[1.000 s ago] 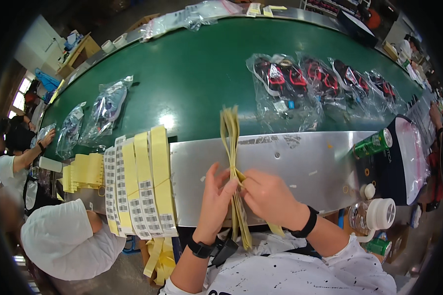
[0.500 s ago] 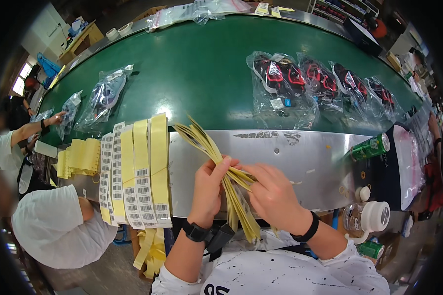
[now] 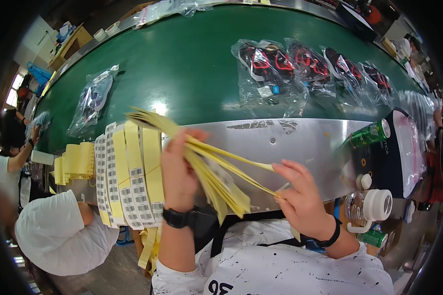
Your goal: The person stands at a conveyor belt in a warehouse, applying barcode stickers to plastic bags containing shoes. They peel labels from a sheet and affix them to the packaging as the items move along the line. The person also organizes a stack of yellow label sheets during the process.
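Note:
My left hand grips a thick bunch of long yellow paper strips near its middle; the bunch points up-left over the steel ledge and fans out below. My right hand pinches the lower end of a single strip peeled away from the bunch. A black watch sits on my left wrist and a black band on my right. Both hands hover in front of the steel ledge at the edge of the green conveyor belt.
Sheets of yellow barcode labels hang over the ledge at left, beside a yellow stack. Bagged red-and-black items lie along the belt; another bag lies left. A green can, white tape roll and a person in a white cap are close.
The bunch of strips swung from upright to leaning far left. My right hand drew one strip away from the bunch, down and to the right.

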### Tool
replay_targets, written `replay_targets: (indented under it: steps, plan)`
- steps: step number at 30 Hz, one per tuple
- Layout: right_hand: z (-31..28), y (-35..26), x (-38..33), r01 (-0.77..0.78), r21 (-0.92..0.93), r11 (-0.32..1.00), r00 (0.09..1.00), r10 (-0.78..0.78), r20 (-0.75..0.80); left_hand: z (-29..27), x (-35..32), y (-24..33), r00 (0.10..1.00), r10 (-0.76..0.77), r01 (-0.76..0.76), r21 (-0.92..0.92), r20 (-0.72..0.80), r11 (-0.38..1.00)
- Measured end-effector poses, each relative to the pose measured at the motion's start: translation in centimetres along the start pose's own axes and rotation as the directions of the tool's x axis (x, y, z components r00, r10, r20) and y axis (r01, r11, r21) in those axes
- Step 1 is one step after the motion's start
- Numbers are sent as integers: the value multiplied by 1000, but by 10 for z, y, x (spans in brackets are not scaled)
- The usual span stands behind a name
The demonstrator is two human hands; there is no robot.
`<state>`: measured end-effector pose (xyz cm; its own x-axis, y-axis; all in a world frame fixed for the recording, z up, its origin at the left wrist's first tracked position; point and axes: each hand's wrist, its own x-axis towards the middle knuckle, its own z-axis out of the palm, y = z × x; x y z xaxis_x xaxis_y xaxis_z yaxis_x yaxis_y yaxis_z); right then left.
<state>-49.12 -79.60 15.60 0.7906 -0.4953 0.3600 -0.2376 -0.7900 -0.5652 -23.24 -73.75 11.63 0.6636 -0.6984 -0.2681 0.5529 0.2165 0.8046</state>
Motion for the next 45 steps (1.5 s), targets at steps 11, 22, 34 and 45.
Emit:
replay_targets:
  steps: [11, 22, 34, 45]
  plan:
    - [14, 77, -25, -566, 438, 698, 817, 547, 184, -11, -25, 84, 977, 180, -174, -64, 110, 983]
    - [10, 13, -1, -243, 726, 644, 966, 231, 119, 60, -81, 18, 903, 58, 14, -165, 426, 986]
    - [-55, 28, -133, -437, 899, 17, 636, 712, 296, 176, -86, -51, 513, -252, -224, 412, 821, 883]
    - [-48, 59, -201, -259, 963, -73, 326, 932, 159, 99, -102, -101, 351, -422, -893, 434, 836, 116]
